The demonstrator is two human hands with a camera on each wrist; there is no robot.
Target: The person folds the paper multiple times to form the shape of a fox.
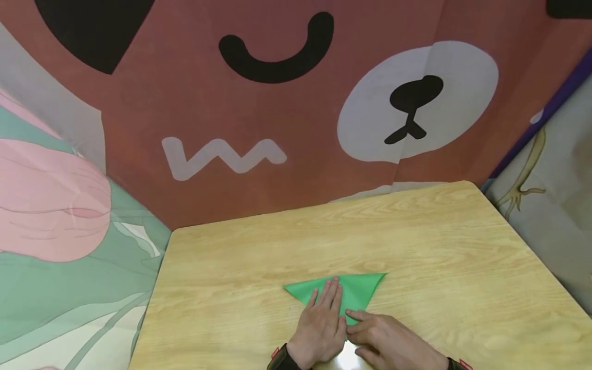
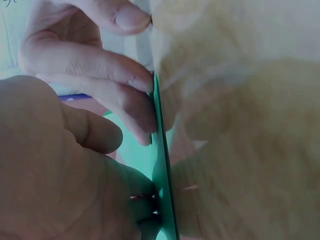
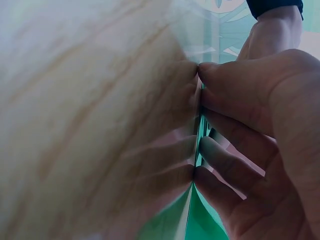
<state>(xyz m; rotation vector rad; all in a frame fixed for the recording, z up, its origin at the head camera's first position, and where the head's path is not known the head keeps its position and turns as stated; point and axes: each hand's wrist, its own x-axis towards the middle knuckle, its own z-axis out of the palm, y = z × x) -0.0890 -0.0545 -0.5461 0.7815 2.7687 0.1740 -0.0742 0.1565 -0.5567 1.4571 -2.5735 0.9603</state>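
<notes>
A green sheet of paper [image 1: 358, 290] lies folded as a triangle near the table's front, its long edge away from me and one corner pointing toward me. My left hand [image 1: 319, 326] rests flat across its left half, fingers straight and reaching to the long edge. Beside it, my right hand [image 1: 381, 334] touches the near corner with its fingertips, the fingers slightly bent. From the left wrist, the paper [image 2: 162, 170] shows edge-on, low against the tabletop. In the right wrist view, the right fingertips [image 3: 207, 145] press along the sheet, which lifts a little at its far part.
The wood-grain table [image 1: 231, 267] has a glossy top that mirrors hands and paper. Behind it hangs a brown printed cloth [image 1: 296, 113] with a cartoon animal face. A floral print [image 1: 51, 200] stands on the left, a grey one [image 1: 555, 205] on the right.
</notes>
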